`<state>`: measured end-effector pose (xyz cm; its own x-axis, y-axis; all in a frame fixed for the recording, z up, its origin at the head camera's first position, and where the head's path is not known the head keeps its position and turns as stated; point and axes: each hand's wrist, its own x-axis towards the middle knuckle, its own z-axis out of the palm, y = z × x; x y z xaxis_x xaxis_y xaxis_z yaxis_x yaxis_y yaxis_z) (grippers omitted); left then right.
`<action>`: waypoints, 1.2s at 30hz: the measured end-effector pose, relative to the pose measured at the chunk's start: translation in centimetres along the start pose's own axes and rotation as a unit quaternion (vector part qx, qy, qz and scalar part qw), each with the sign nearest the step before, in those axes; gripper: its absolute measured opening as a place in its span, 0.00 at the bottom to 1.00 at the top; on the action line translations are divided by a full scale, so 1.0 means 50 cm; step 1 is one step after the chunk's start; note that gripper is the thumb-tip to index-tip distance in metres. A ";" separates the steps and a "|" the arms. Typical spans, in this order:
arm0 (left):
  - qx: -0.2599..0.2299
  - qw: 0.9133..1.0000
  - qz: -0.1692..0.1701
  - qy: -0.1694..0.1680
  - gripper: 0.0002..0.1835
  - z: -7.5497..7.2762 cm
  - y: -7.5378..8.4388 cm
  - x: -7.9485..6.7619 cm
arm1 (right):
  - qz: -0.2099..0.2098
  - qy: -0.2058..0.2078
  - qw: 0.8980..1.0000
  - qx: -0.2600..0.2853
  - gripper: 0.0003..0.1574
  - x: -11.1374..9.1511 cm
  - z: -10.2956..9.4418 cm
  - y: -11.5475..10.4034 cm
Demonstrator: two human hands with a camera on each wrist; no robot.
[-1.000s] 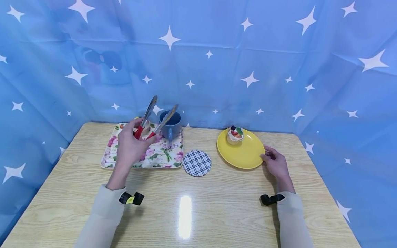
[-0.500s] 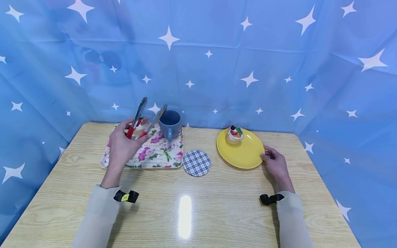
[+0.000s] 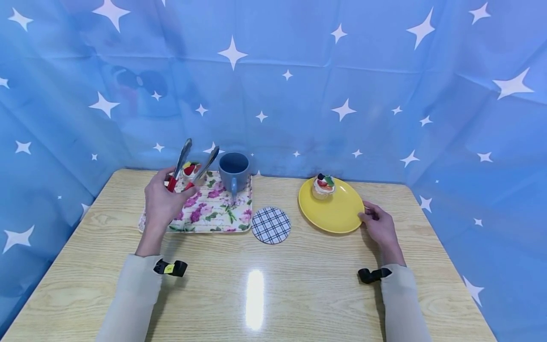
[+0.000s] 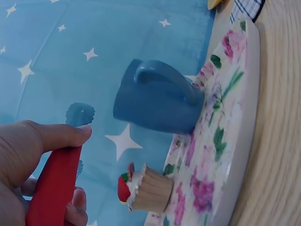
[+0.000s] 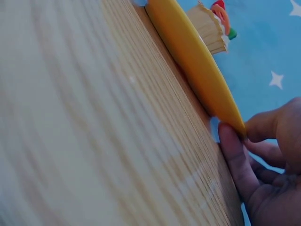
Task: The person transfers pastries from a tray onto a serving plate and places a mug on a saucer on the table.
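My left hand (image 3: 164,202) grips red-handled metal tongs (image 4: 55,183) above the floral tray (image 3: 226,223), their arms spread apart. Between and behind those arms, a fruit-topped cupcake (image 4: 151,189) stands on the tray; the tongs overlap it in the head view. Right of it on the tray is a blue mug (image 3: 234,171), its handle facing the front. At the right, my right hand (image 3: 379,228) pinches the edge of a yellow plate (image 3: 342,213), thumb and fingers at the rim. Another cupcake (image 3: 323,186) with cream and fruit sits toward the plate's back left.
A round checked coaster (image 3: 271,225) lies between tray and plate on the wooden table (image 3: 205,294). A blue curtain (image 3: 273,85) with white stars hangs right behind the table's back edge and along both sides.
My left hand has moved left and slightly down with the tongs, from in front of the mug to the cupcake on the tray. My right hand and the plate have stayed still.
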<state>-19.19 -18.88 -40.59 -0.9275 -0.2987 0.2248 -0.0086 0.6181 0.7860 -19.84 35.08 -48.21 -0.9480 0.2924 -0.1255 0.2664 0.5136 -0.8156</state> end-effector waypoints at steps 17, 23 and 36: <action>0.013 0.999 -0.038 -0.012 0.40 0.015 -0.051 0.013 | 0.000 0.000 1.000 0.001 0.31 0.000 -0.001 0.002; 0.016 0.999 -0.046 -0.018 0.41 0.018 -0.061 0.015 | -0.004 0.005 1.000 0.000 0.31 0.001 0.000 0.001; 0.029 0.997 -0.064 -0.025 0.43 0.025 -0.073 0.017 | -0.002 -0.003 1.000 0.004 0.32 0.003 -0.001 0.003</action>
<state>-20.43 -20.52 -43.99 -0.9346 -0.3428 0.0948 -0.1488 0.6190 0.7711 -19.94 35.26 -48.32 -0.9498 0.2864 -0.1261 0.2621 0.5081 -0.8204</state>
